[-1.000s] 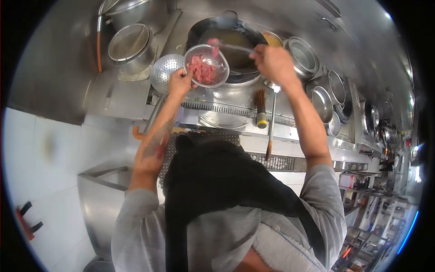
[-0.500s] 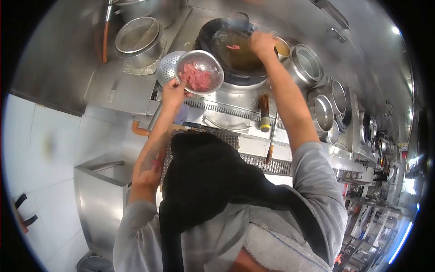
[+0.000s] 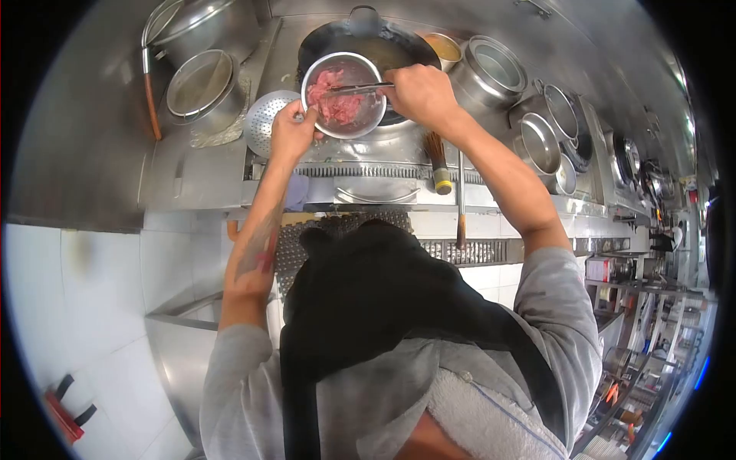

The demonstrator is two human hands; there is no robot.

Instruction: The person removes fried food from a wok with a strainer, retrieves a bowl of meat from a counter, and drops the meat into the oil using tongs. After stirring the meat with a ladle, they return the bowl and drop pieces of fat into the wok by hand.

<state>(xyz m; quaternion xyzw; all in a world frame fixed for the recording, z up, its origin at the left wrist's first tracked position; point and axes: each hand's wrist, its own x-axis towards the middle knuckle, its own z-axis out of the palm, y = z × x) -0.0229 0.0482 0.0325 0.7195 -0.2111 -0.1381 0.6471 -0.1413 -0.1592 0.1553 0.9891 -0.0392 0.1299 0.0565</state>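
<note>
Metal utensil (image 3: 359, 89) fills curled right fingers (image 3: 398, 81); left fingers (image 3: 310, 119) pinch a bowl (image 3: 371, 111).

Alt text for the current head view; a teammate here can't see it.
The left hand holds a metal bowl of raw red meat in front of a dark wok; the right hand reaches in with a slim utensil. A perforated ladle sits left of the bowl.

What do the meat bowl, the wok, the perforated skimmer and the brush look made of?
Meat bowl: smooth, shiny silver metal, probably stainless steel, judging by its reflections.
Wok: dark metal, perhaps iron or carbon steel; its wall looks blackened.
Perforated skimmer: silver-grey metal, less glossy, with small holes.
Brush: thin, brown, stiff-looking strands, possibly bamboo; its yellow-banded end is unclear.
</note>
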